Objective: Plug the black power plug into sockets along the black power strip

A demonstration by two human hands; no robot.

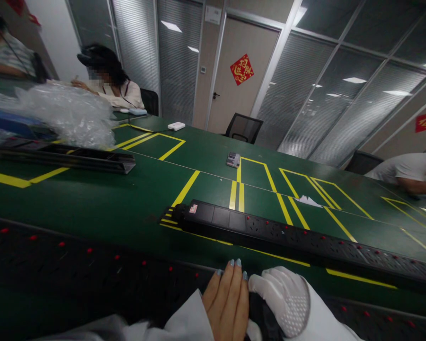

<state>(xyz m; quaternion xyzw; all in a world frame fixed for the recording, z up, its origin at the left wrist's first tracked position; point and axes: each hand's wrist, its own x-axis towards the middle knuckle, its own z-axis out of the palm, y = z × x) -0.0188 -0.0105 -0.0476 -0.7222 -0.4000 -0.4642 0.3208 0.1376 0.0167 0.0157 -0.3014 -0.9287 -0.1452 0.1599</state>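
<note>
My left hand (229,298), bare with pale blue nails, points away from me with its fingers stretched out side by side. It lies over or against a long black power strip (92,265) with a row of red dots, which runs across the near edge. My right hand (284,293) wears a white glove with a dotted grip patch. Its fingers curl over a black piece (261,315) between the two hands, largely hidden, whose kind I cannot make out. Beyond both hands lies a second black power strip (234,222) with a small white-and-red label near its left end.
Yellow tape outlines mark the green table (149,184). At left are a black metal channel (92,158) and clear plastic wrap (71,111). A small grey device (233,159), a white box (176,126) and torn paper (308,201) lie farther off. People sit left (124,92) and right (412,168).
</note>
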